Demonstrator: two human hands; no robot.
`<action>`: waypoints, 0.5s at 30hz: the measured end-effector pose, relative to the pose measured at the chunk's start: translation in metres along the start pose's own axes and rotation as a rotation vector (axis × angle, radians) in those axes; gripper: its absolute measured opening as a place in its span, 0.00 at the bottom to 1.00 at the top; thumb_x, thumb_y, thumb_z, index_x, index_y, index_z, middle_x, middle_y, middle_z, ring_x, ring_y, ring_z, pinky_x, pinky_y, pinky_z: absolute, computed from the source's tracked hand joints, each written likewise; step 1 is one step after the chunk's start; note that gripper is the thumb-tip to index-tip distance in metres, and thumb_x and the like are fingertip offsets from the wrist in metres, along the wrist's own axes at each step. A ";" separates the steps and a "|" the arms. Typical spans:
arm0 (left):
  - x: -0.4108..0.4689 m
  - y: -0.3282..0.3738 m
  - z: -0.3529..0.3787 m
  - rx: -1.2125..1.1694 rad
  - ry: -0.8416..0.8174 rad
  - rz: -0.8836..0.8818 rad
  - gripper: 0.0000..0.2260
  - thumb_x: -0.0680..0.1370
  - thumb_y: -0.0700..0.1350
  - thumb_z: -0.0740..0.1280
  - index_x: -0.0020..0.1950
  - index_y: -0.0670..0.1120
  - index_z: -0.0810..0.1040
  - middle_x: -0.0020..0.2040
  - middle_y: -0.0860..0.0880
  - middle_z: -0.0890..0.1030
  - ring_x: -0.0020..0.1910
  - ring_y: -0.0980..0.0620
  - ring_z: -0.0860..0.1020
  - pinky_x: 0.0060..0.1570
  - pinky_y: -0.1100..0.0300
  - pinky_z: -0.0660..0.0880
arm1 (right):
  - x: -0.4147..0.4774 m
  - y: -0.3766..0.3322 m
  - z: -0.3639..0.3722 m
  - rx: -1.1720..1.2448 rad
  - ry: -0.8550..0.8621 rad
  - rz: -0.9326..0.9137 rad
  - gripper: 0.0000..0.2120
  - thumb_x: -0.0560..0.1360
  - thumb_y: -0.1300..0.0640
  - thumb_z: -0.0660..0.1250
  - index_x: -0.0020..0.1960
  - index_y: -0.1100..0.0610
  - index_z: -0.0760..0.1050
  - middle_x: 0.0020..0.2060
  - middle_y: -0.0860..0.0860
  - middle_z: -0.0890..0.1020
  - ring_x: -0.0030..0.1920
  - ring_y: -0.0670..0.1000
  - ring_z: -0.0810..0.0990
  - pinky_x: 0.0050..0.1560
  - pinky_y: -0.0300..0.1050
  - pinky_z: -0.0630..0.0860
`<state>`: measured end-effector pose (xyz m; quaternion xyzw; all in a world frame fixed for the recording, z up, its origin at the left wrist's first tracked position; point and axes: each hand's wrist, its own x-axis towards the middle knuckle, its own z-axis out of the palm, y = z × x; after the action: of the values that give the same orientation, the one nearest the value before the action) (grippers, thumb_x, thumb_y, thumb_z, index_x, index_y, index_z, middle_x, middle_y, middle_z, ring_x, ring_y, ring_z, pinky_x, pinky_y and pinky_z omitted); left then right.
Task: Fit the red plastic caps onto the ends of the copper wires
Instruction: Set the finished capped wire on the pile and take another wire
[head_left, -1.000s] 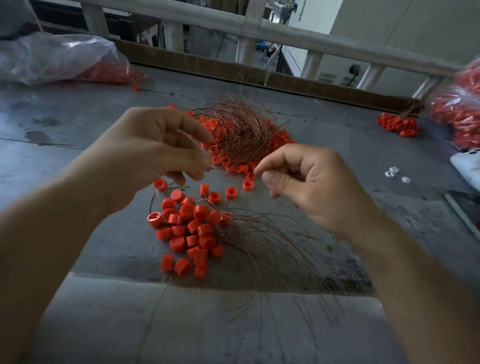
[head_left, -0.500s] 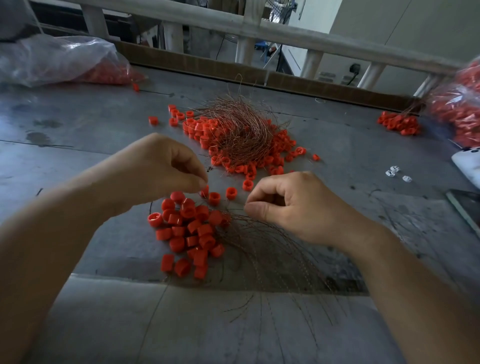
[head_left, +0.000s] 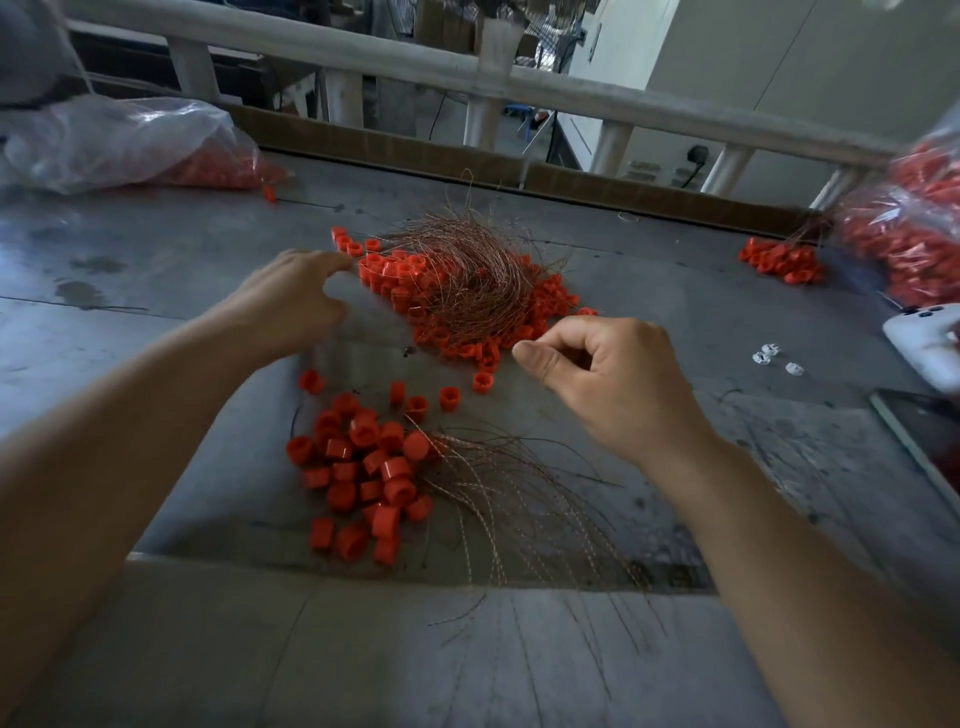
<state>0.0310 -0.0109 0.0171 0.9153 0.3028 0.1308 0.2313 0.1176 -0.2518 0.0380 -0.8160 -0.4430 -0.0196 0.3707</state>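
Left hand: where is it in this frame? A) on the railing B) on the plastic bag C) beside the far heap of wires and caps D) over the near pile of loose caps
C: the left hand has its fingers at the left edge of the far heap of wires and caps, beyond the near cap pile.

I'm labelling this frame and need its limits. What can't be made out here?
Head view only:
- Right hand: curled thumb and forefinger; whether they pinch a copper wire is too fine to see.
- Left hand: motion-blurred; contact with the far pile of caps unclear.
- Bag of red parts: blurred, cut by right edge.
- Dark flat object: cut by right edge.
- White bits: too small to identify.
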 end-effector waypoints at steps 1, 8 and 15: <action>0.005 0.001 0.001 -0.001 -0.008 0.004 0.26 0.75 0.36 0.63 0.72 0.50 0.64 0.71 0.43 0.66 0.64 0.41 0.69 0.57 0.53 0.67 | 0.000 0.001 -0.001 -0.006 0.021 0.009 0.10 0.72 0.48 0.67 0.34 0.51 0.77 0.27 0.50 0.79 0.27 0.47 0.74 0.29 0.38 0.70; 0.031 0.006 0.005 0.008 -0.037 0.119 0.30 0.75 0.29 0.56 0.74 0.50 0.60 0.74 0.46 0.61 0.70 0.46 0.63 0.56 0.54 0.68 | 0.003 0.009 -0.002 -0.028 0.073 0.061 0.13 0.73 0.48 0.67 0.32 0.53 0.76 0.19 0.45 0.70 0.21 0.44 0.68 0.23 0.33 0.62; 0.023 0.005 0.012 0.068 0.010 0.167 0.21 0.74 0.35 0.66 0.65 0.52 0.74 0.64 0.45 0.75 0.61 0.43 0.73 0.57 0.58 0.67 | 0.003 0.012 0.001 -0.045 0.041 0.057 0.13 0.73 0.48 0.66 0.33 0.53 0.76 0.24 0.52 0.77 0.21 0.45 0.68 0.23 0.34 0.65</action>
<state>0.0557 -0.0044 0.0110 0.9441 0.2307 0.1438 0.1866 0.1280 -0.2527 0.0315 -0.8360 -0.4112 -0.0358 0.3616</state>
